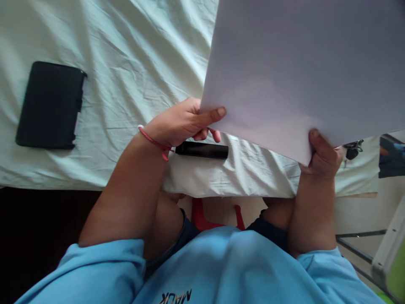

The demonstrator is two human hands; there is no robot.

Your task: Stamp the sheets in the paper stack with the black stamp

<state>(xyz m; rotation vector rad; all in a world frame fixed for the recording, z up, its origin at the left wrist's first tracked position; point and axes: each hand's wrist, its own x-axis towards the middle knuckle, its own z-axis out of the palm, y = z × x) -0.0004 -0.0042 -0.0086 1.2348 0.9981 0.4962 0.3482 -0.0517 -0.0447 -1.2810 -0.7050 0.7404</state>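
A large white sheet of paper [284,71] is held up over the cloth-covered surface, tilted, and runs out of view at the top and right. My left hand [191,120] pinches its near left corner, thumb on top and fingers beneath. At the near right edge my right hand [324,154] grips the sheet by another corner, its thumb lying on the face. Whether there is one sheet or several layers I cannot tell. Just below my left hand lies a black oblong object [202,150] on the cloth, near the front edge.
A black flat case [50,105] lies at the left on the wrinkled pale green cloth [126,63]. Keys [352,150] show partly beyond my right hand. A red stool [202,215] stands under the front edge, and a metal frame [360,245] is at lower right.
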